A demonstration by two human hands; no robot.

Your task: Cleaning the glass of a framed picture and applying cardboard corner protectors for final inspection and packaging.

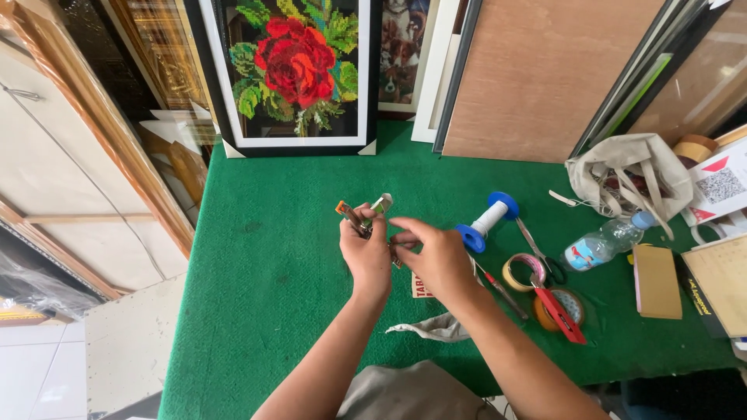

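My left hand (366, 250) is closed around a small metal tool (364, 214) with an orange tip, maybe a utility knife or a clip, held above the green felt table (272, 264). My right hand (434, 253) sits just to its right. Its thumb and fingers pinch at the tool's lower end. What is pinched there is too small to tell. A small printed card (421, 289) lies on the felt under my right hand.
A framed red rose needlework (299, 66) leans at the back with other frames and boards. To the right lie a blue-ended spool (488, 220), scissors (537, 253), tape rolls (523, 271), a water bottle (603, 245), a cloth bag (630, 175) and a brown box (656, 281).
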